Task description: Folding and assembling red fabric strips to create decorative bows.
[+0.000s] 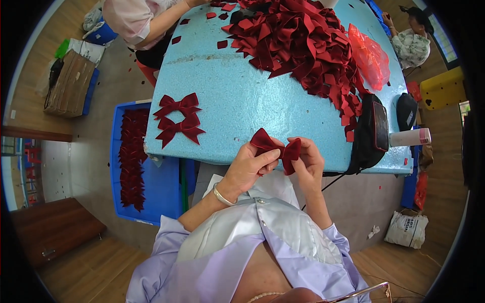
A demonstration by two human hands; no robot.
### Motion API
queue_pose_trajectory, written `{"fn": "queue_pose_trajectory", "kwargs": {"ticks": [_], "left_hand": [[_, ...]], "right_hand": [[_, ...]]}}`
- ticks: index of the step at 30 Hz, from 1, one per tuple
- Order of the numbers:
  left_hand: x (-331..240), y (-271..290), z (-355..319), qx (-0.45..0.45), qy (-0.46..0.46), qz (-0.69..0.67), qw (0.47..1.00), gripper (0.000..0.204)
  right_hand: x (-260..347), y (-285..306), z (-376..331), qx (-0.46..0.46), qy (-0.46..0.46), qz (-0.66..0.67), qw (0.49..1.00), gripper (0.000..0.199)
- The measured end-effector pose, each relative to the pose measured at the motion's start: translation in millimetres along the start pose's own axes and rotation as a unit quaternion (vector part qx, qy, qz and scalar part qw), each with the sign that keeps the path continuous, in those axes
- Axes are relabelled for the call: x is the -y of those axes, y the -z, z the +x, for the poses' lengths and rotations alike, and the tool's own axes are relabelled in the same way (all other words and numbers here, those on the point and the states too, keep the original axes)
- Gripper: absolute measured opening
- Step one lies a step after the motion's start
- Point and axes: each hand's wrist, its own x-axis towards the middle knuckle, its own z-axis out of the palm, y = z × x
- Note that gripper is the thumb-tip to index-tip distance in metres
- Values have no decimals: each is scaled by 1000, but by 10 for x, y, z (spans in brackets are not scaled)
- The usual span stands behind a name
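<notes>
A dark red velvet bow (263, 142) is held up between both hands at the table's near edge. My left hand (251, 164) pinches its left side, thumb laid across the fabric close to the middle. On its right loop, my right hand (309, 160) grips with thumb and fingers. Two finished-looking red bows (178, 106) lie one below the other on the blue table (217, 101), left of my hands. Farther back rises a big heap of red velvet ribbon pieces (303, 45).
A blue bin (166, 197) with rows of red bows stands on the floor at left. Right of my hands are a black bag (368, 136), a pink bottle (411, 137) and a red plastic bag (369, 58). Another person's arm (164, 22) reaches over the far left table edge.
</notes>
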Motion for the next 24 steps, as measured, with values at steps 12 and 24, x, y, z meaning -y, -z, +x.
{"fn": "queue_pose_trajectory", "kwargs": {"ticks": [12,24], "left_hand": [[45,-111,-7,-7,14,-24,1000,14],[65,-93,-13,-7,44,-92,995,14]], "right_hand": [[-43,22,-36,-23,62,-84,994,36],[13,-36,-56,-62,98,-136,984,30]]}}
